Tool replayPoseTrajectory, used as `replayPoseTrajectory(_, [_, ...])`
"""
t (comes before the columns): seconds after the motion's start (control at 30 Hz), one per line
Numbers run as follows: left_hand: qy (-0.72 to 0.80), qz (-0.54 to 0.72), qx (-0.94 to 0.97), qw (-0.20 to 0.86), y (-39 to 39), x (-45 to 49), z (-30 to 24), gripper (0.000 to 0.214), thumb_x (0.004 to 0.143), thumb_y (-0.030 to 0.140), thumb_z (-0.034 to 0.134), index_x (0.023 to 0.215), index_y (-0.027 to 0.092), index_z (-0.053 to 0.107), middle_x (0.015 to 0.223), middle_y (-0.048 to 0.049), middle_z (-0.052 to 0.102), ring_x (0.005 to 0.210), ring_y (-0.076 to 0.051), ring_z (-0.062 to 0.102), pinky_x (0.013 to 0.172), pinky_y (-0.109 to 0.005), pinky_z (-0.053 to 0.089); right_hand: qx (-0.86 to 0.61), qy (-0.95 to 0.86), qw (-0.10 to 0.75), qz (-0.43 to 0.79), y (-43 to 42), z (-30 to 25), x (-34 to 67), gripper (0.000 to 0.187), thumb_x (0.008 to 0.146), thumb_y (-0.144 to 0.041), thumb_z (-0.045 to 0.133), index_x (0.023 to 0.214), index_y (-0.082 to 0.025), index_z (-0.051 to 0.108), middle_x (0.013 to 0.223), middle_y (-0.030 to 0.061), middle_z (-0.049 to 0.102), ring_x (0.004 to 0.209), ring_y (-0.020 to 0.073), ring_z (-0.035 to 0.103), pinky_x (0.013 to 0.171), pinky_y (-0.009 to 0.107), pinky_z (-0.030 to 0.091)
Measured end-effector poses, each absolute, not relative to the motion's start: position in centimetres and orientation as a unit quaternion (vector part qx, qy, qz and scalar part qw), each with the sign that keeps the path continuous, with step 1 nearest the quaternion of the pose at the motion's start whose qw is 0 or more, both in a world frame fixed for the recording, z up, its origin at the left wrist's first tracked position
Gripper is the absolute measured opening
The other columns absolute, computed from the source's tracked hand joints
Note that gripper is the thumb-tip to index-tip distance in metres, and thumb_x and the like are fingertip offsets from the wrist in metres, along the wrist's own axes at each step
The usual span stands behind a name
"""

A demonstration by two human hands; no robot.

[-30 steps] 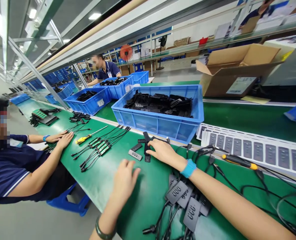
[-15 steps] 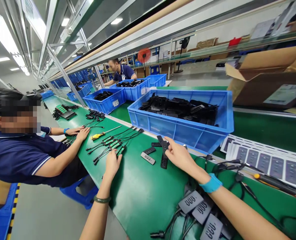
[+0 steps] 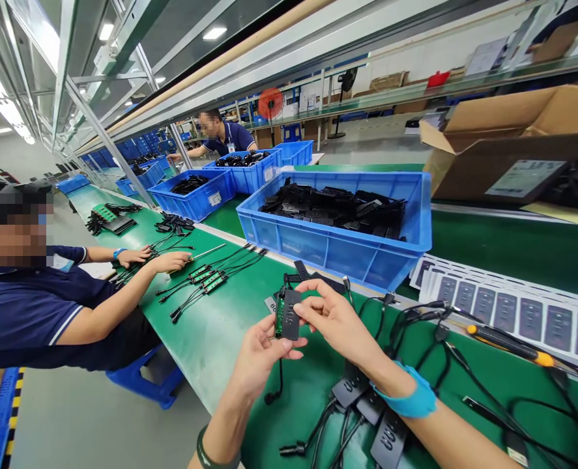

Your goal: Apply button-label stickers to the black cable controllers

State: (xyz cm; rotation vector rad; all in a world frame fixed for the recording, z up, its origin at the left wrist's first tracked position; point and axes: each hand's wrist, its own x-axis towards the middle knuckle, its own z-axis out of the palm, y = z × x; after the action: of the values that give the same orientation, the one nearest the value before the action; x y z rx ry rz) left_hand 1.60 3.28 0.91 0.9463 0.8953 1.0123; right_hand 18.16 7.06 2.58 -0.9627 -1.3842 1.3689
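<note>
One black module [image 3: 289,314] is in hand, with three button pads [image 3: 390,438] and their cables lying near. Four blue bins [image 3: 332,251] stand close; farther ones are too small to count. Two screwdrivers [image 3: 506,342], one cardboard box [image 3: 504,140], one red fan [image 3: 270,103] and two co-workers [image 3: 39,306].

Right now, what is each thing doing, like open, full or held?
Left hand, pinching the green board from below.
Right hand, holding the black cover against that board.
Blue bin, full of black parts.
Cardboard box, open.
Screwdriver, lying down, nobody holding it.
</note>
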Motion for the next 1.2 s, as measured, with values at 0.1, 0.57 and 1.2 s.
replayPoseTrajectory(0.1, [0.400, 0.454, 0.420, 0.676, 3.1, 2.1, 1.1, 0.053, 0.065, 0.028, 0.086, 0.114, 0.015, 0.068, 0.113, -0.0136, 0.070, 0.093, -0.027, 0.072, 0.078, -0.034, 0.057, -0.388, -0.570, 0.465, 0.556, 7.0, 2.2, 18.2, 0.032, 0.082, -0.044, 0.065, 0.099, -0.021, 0.051, 0.070, -0.0033, 0.059, 0.061, 0.0130, 0.061, 0.054, 0.025, 0.046])
replayPoseTrajectory(0.57, [0.429, 0.435, 0.550, 0.570, 2.5, 2.4, 1.1, 0.045, 0.086, 0.048, 0.063, 0.115, 0.013, 0.064, 0.106, -0.0131, 0.071, 0.090, -0.024, 0.071, 0.074, -0.032, 0.058, -0.358, -0.592, 0.439, 0.574, 7.0, 1.9, 18.3, 0.042, 0.088, -0.055, 0.056, 0.110, -0.020, 0.056, 0.084, 0.0006, 0.057, 0.065, 0.0124, 0.058, 0.055, 0.026, 0.047])
replayPoseTrajectory(1.2, [0.532, 0.266, 0.631, 0.497, 2.9, 2.4, -2.7, 0.032, 0.075, 0.031, 0.073, 0.103, 0.017, 0.063, 0.065, 0.0037, 0.056, 0.058, -0.014, 0.053, 0.056, -0.025, 0.044, -0.644, -0.598, 0.437, 0.192, 11.3, 2.7, 28.4, 0.018, 0.082, -0.037, 0.063, 0.087, -0.021, 0.055, 0.057, -0.0027, 0.055, 0.054, 0.0157, 0.051, 0.058, 0.029, 0.038])
